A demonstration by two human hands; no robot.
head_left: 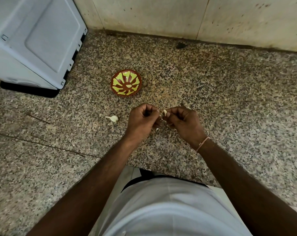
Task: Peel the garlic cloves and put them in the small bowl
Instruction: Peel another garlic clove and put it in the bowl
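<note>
Near the person's pale shirt [169, 210], left hand [141, 120] and right hand [183, 121] both pinch 1 small white garlic clove [164, 113] between them, the small red-and-yellow patterned bowl [126, 84] lying just beyond and left, nearer the left hand.

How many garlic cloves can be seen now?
2: one clove pinched between the left hand and right hand, one clove lying on the counter left of them. None visible in the bowl.

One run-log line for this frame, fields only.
step: peeling | left hand + right hand: pinch garlic clove | spare clove: on counter | small bowl: no garlic seen
</note>
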